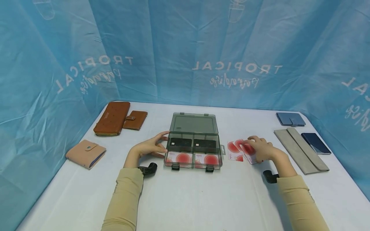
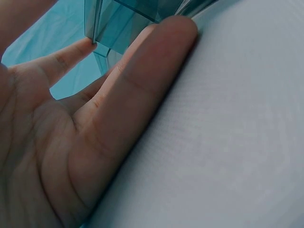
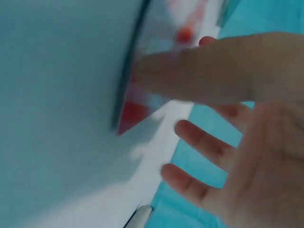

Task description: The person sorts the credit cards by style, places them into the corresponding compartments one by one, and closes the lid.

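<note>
A translucent grey-green plastic box [image 1: 194,123] lies on the table with its lid back. In its rear compartments are black cards [image 1: 180,144]; red-and-white cards [image 1: 183,158] lie in the front ones. My left hand [image 1: 150,146] touches the box's left side, fingers spread and fairly straight; in the left wrist view a finger [image 2: 142,76] reaches its edge. Right of the box, my right hand [image 1: 261,149] pinches a red-and-white card [image 1: 252,158] between thumb and index finger, tilted off the table in the right wrist view. Beside it lie more such cards [image 1: 233,147].
At the left are a brown zip wallet [image 1: 112,118], a small brown card holder [image 1: 136,120] and a pink-beige wallet [image 1: 84,153]. Rightward lie a blue wallet [image 1: 290,119], a long grey pouch [image 1: 300,150] and a dark blue flat item [image 1: 315,142]. Blue curtain encloses the table.
</note>
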### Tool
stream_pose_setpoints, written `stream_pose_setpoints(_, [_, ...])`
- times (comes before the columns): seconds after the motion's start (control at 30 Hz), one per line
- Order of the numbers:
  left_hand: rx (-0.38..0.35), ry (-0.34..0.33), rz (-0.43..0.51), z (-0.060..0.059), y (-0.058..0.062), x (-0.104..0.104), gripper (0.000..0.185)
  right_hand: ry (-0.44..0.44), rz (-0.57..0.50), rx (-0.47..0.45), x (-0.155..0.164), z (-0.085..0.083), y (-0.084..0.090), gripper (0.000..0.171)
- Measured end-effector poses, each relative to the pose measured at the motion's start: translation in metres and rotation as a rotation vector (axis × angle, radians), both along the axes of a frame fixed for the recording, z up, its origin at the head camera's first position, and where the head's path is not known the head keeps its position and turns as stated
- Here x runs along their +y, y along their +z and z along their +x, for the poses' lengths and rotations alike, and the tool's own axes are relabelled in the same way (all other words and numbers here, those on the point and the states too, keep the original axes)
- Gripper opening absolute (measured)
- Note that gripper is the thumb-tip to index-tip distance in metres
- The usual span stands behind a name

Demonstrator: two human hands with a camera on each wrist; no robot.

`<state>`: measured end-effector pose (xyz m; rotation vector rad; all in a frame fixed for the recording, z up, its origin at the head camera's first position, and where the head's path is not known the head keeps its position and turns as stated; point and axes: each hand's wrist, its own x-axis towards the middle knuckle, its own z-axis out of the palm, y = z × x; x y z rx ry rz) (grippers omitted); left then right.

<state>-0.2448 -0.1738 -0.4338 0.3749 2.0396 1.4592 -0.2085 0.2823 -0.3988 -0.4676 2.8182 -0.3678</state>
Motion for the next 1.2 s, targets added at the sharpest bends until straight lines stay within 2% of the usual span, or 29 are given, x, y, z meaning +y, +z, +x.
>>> stream_pose_setpoints(0.23, [-0.003,0.001,-0.002,0.000,0.000,0.000,0.092,-0.021,0.060,0.064,0.003,-0.004,-0.001,0.079])
stream_pose_setpoints(0.37, [0.000,-0.001,-0.005,0.000,-0.001,0.000,0.092,-0.073,0.029,0.108,0.001,-0.010,-0.004,0.079])
stream_pose_setpoints(0.5, [0.005,0.000,-0.010,0.001,-0.001,0.000,0.091,-0.119,-0.048,0.165,-0.003,-0.015,-0.005,0.075])
stream_pose_setpoints(0.57, [0.005,0.000,-0.005,0.000,-0.001,0.000,0.092,-0.134,-0.103,0.183,-0.004,-0.016,-0.003,0.067])
stream_pose_setpoints(0.67, [0.005,-0.002,0.000,0.000,-0.001,0.000,0.093,-0.170,-0.233,0.186,-0.006,-0.015,0.004,0.045])
stream_pose_setpoints(0.8, [0.000,-0.003,0.005,0.000,0.000,0.000,0.093,-0.255,-0.490,0.134,-0.009,-0.011,0.015,0.023])
stream_pose_setpoints(0.9, [-0.003,0.000,0.003,0.000,0.000,0.000,0.093,-0.305,-0.661,0.079,-0.017,-0.008,0.022,0.028])
stream_pose_setpoints(1.0, [-0.004,0.004,-0.001,0.000,0.000,0.000,0.092,-0.301,-0.775,0.021,-0.030,-0.003,0.030,0.039])
stream_pose_setpoints(1.1, [-0.002,0.003,-0.005,0.000,0.000,0.000,0.092,-0.263,-0.801,-0.027,-0.045,0.001,0.034,0.048])
stream_pose_setpoints(1.2, [0.000,0.003,-0.006,0.000,0.000,0.000,0.092,-0.209,-0.776,-0.056,-0.060,0.005,0.033,0.047])
